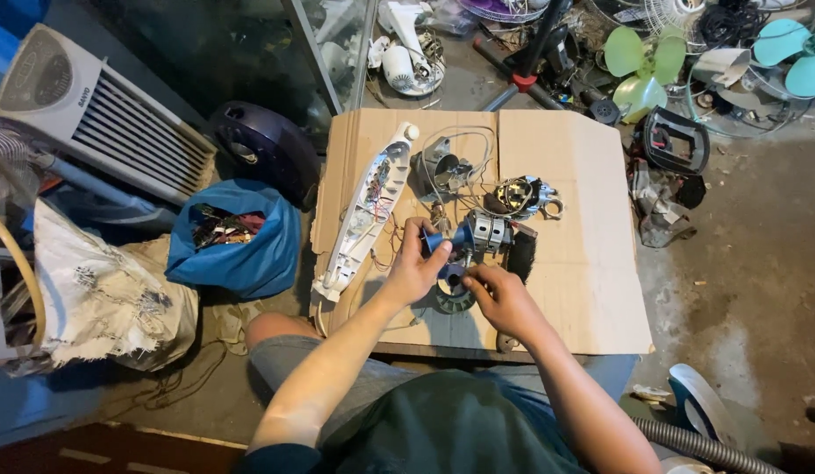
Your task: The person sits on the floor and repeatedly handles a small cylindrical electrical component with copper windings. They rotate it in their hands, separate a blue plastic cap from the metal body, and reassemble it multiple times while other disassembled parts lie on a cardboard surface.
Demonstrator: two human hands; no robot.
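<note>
The left hand point(413, 268) grips a blue part point(435, 241) against the fan motor point(488, 233). The right hand point(502, 298), fingers curled, pinches something small beside it, too hidden to identify. Dismantling seems underway; freeing the part likely needs steady bracing.

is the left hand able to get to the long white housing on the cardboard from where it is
Probably yes: the white housing lies just left of the left hand, nothing between them, though that hand already pinches a small blue part.

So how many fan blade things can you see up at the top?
2. A light green fan blade lies on the floor past the cardboard's far right corner. A teal fan blade sits at the top right edge, partly cut off. More may hide in the clutter.
</note>
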